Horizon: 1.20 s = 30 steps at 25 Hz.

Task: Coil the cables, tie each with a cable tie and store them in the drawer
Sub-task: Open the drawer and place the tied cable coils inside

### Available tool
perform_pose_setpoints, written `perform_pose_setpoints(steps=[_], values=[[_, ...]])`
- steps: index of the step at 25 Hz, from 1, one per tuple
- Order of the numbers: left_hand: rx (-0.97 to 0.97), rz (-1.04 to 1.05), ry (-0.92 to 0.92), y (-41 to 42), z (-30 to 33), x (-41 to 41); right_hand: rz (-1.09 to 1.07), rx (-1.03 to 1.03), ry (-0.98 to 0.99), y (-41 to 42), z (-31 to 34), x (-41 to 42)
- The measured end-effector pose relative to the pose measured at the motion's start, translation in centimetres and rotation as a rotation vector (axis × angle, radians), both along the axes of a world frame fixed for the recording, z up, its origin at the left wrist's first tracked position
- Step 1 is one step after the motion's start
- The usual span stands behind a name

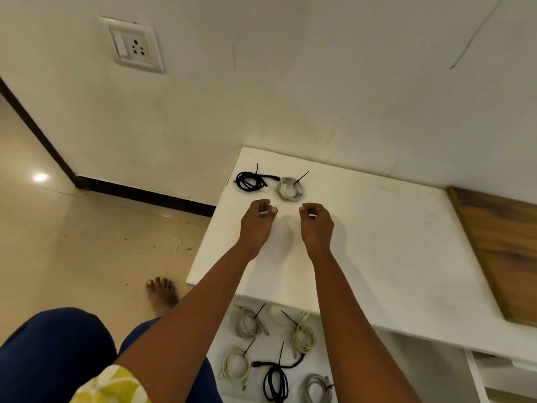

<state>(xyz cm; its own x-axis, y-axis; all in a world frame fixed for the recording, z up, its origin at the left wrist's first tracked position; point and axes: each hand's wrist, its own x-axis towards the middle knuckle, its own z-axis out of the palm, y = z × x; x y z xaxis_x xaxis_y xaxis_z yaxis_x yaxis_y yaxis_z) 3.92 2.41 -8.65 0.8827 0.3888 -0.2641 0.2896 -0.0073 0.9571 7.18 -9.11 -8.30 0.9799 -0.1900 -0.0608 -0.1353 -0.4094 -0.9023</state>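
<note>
We see both hands reaching out over the white table point(377, 228), side by side but apart. The left hand point(257, 222) has its fingers curled in, and a small white piece shows at the fingertips; the right hand point(316, 225) is curled the same way with a similar white bit at its fingertips. We cannot tell what these pieces are, nor whether anything runs between the hands.

Just beyond the hands, near the table's far left corner, lie a black coiled cable point(251, 180) and a grey coiled cable point(289, 189), close beside each other, each bound with a black cable tie whose tail sticks up.

Below the table's near edge, the open drawer point(216, 349) holds five tied coils: a grey one point(248, 322), a cream one point(303, 335), another cream one point(235, 365), a black one point(275, 382) and a grey one point(318, 388) at the bottom.
</note>
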Motion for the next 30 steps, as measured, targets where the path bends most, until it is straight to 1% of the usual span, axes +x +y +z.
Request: perform_pose_setpoints(steps=[2, 4, 7, 9, 11, 14, 15, 17, 20, 23, 25, 28, 30], values=[[0.034, -0.021, 0.008, -0.1, -0.3, 1.8, -0.045, -0.060, -0.063, 1.0, -0.5, 1.9], [0.043, -0.045, -0.002, -0.6, -0.4, 3.3, -0.032, -0.117, -0.077, 1.5, -1.0, 3.7], [0.049, -0.063, -0.040, -1.3, -0.3, 4.8, 0.043, -0.238, 0.023, 1.6, -1.4, 6.3], [0.055, -0.051, -0.045, -1.6, -0.5, 5.2, 0.075, -0.268, 0.083, 1.5, -1.3, 7.1], [0.008, -0.024, -0.029, -1.8, -0.6, 5.3, 0.044, -0.195, 0.082, 1.3, -1.2, 6.9], [-0.082, 0.010, -0.014, -2.0, -0.3, 4.6, -0.043, 0.097, 0.085, 0.3, -0.3, 5.3], [-0.106, 0.006, -0.007, -2.3, -0.2, 4.0, -0.058, 0.161, 0.089, -0.4, 0.1, 4.4], [-0.131, -0.030, 0.014, -3.2, 0.2, 2.4, -0.075, 0.206, 0.079, -2.1, 0.8, 2.3], [-0.089, -0.156, 0.036, -5.1, 0.9, -0.2, -0.088, 0.289, 0.060, -5.5, 1.8, -1.4], [-0.068, -0.337, 0.087, -7.3, 1.8, -2.9, -0.093, 0.396, 0.138, -10.4, 2.9, -5.4], [-0.122, -0.456, 0.146, -9.2, 2.3, -5.1, -0.081, 0.406, 0.215, -14.1, 3.7, -8.4], [-0.299, -0.615, 0.258, -12.1, 2.6, -8.4, -0.048, 0.355, 0.329, -19.0, 4.3, -13.3], [-0.305, -0.730, 0.317, -13.5, 2.2, -10.1, -0.006, 0.305, 0.431, -21.6, 4.3, -15.9]])
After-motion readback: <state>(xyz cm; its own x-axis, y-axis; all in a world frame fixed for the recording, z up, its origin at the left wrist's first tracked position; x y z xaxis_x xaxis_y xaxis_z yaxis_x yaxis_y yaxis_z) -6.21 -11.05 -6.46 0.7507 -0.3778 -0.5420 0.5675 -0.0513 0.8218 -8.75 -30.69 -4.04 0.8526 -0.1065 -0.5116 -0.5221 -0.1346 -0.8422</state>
